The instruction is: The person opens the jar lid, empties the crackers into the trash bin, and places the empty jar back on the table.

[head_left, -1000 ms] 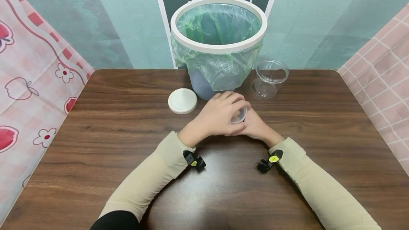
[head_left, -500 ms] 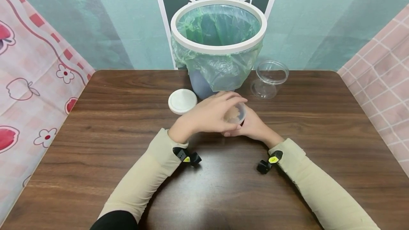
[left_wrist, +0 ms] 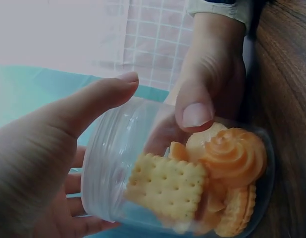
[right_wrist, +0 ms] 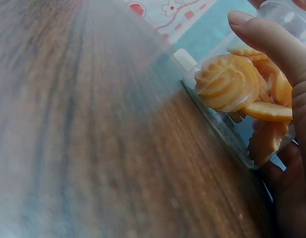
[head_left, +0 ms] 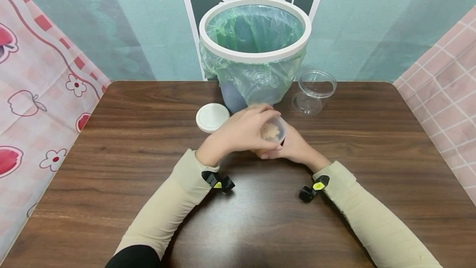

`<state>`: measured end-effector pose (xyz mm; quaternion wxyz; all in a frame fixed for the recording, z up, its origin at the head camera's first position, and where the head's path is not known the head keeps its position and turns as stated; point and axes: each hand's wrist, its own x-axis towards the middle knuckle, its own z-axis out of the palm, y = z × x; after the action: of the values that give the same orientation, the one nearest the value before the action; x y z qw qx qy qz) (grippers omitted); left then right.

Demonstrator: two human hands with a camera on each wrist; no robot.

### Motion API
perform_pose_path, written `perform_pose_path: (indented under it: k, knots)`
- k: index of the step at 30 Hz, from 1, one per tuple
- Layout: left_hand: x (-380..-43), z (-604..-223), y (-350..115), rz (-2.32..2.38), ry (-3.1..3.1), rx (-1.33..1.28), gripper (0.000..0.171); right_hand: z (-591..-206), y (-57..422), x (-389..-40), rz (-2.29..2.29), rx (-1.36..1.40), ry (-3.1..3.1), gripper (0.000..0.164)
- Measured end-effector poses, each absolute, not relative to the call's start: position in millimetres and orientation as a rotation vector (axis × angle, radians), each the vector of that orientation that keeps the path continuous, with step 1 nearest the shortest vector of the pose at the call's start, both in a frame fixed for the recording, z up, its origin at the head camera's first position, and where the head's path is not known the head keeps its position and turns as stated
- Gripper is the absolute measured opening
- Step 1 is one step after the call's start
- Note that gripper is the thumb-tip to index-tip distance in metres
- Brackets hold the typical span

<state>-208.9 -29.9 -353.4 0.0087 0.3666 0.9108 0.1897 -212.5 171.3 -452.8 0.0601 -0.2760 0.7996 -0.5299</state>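
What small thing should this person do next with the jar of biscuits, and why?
Perhaps ease the left grip away from the top of the jar. The right grip is around the jar's side and could probably steady it alone, while the left one blocks part of the jar's top in the head view.

The person wears a creased beige left sleeve and a beige right sleeve. Black fabric shows past the left one's upper edge. At the cuffs sit 2 black wrist cameras, each with 1 yellow label.
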Motion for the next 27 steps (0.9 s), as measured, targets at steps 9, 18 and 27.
perform_pose_path:
  k: [9,18,27]
  knots:
    - [-199.6,-359.2,-18.9,0.474,3.079,0.953,0.08,-453.2,171.5,-212.1,-1.639,-0.819,2.378,0.113]
    - [-196.4,-361.6,-18.0,0.549,3.106,0.884,0.086,-453.4,170.3,-210.5,-1.657,-0.795,2.383,0.113]
    - [-210.5,-361.2,-38.2,0.953,2.722,0.922,0.085,-453.6,169.5,-211.3,-1.618,-0.772,2.444,0.11]
